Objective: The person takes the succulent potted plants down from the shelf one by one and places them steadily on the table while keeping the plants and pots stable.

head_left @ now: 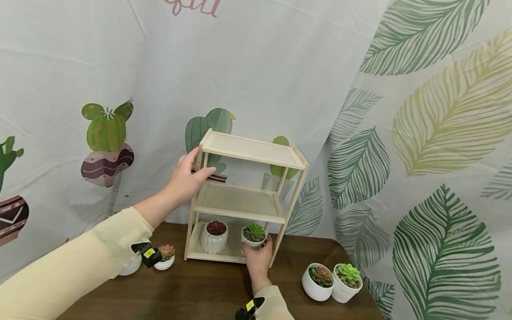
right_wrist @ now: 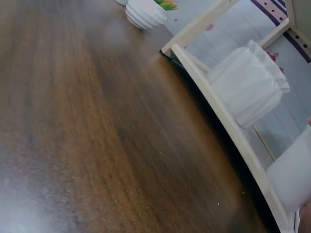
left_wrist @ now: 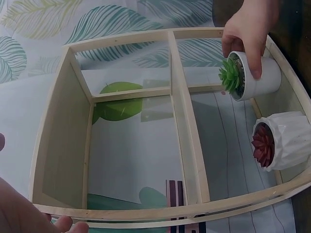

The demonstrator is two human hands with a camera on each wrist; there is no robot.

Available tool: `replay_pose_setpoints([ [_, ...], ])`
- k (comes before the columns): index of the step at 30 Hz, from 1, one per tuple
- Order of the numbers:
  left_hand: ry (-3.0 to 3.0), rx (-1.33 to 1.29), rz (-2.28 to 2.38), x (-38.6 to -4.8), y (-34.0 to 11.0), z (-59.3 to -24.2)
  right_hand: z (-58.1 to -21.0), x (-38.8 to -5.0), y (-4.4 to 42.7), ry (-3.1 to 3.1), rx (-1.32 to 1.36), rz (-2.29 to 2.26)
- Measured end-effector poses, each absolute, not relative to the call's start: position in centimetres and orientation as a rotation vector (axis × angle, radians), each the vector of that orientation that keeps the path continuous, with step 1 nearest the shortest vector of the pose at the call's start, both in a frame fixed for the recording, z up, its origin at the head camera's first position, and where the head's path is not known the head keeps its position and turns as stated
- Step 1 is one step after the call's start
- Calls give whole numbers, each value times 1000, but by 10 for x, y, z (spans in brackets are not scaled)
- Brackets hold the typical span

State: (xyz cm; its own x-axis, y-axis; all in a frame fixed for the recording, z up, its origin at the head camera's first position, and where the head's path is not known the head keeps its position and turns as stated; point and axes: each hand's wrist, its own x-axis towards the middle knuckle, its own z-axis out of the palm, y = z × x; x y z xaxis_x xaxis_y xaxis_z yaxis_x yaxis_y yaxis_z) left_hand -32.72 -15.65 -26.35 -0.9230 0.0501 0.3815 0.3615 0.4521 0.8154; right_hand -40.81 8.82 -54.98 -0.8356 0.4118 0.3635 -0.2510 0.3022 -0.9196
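A three-tier wooden shelf (head_left: 240, 201) stands against the cloth backdrop. At its upper left post, my left hand (head_left: 186, 178) holds the side frame, thumb in front; in the left wrist view part of that hand (left_wrist: 22, 208) shows beside the frame. My right hand (head_left: 259, 263) grips a smooth white pot with a green succulent (head_left: 254, 232) at the right of the bottom tier. The same pot (left_wrist: 265, 80) shows between thumb and fingers in the left wrist view. To its left on that tier sits a ribbed white pot with a dark red succulent (head_left: 214, 238).
Two white potted succulents, one reddish (head_left: 317, 284) and one bright green (head_left: 347, 284), stand close together on the brown table (head_left: 192, 293) at the right. Left of the shelf are a small pot with a pinkish succulent (head_left: 165, 258) and another white pot (head_left: 131, 266) partly behind my sleeve.
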Motion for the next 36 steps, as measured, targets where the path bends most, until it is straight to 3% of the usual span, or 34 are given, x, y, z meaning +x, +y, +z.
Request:
replay_pose_setpoints([
  [36, -2396, -327, -1450, -328, -155, -265, -550, -422, 92, -2240, -175, 1413],
])
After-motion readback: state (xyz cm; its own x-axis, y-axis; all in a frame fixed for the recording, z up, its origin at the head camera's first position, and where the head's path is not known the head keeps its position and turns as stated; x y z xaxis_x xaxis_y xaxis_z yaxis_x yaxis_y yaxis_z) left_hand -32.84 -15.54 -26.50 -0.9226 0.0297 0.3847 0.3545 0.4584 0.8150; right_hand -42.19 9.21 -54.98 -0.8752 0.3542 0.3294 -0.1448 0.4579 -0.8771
